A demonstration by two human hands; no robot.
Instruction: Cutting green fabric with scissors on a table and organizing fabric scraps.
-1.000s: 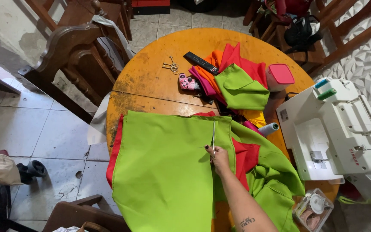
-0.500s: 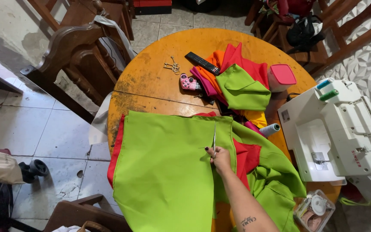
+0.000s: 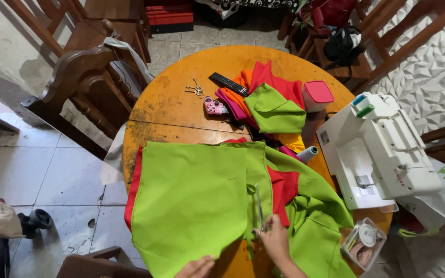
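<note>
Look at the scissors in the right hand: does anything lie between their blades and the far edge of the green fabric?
Nothing visible does. The scissors point along bare green fabric; the red cloth lies beside them.

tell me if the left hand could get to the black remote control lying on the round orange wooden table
Probably yes: the left hand is empty at the near edge, and only flat lime green fabric and bare round orange wooden table lie before the black remote control, though it is a long stretch across.
</note>
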